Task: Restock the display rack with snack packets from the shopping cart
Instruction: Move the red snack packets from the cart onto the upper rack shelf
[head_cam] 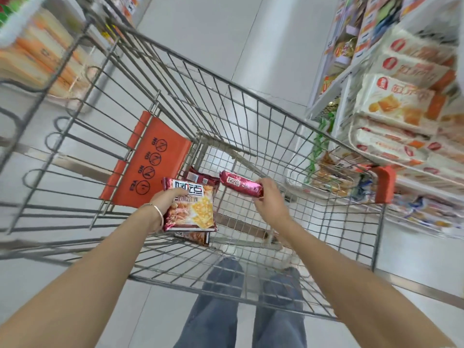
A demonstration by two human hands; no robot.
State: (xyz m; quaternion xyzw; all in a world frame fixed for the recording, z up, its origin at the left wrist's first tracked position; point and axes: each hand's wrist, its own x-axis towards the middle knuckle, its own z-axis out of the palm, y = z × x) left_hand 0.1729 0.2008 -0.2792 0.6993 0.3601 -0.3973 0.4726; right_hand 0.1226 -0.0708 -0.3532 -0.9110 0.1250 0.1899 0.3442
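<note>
Your left hand [163, 204] reaches into the shopping cart [251, 92] at the middle of the frame. Its grip is closed on a flat snack packet [190, 207], red with crackers printed on its face, with the thumb across the top. The edge of a second packet [195, 238] shows just beneath it; you cannot tell whether the same grip holds it. A thin bracelet [159, 212] sits on that wrist.

Just right of centre, your right hand [270, 199] pinches one end of a red packet [241, 184], turned edge-on and raised above the wire bottom of the cart. More dark red packets [198, 175] lie on the cart floor between the two hands, near the orange seat flap [148, 162]. An orange bumper [384, 184] caps the cart's corner at the right.

The display rack [326, 95] fills the right edge of the frame, stacked with white-and-orange biscuit packs [396, 104]. At the upper left a wire shelf [30, 89] carries orange-and-cream boxes [37, 54]. The floor [200, 33] is pale grey tile, running up the aisle at the top centre. Your jeans [218, 297] show through the cart wires at the bottom.
</note>
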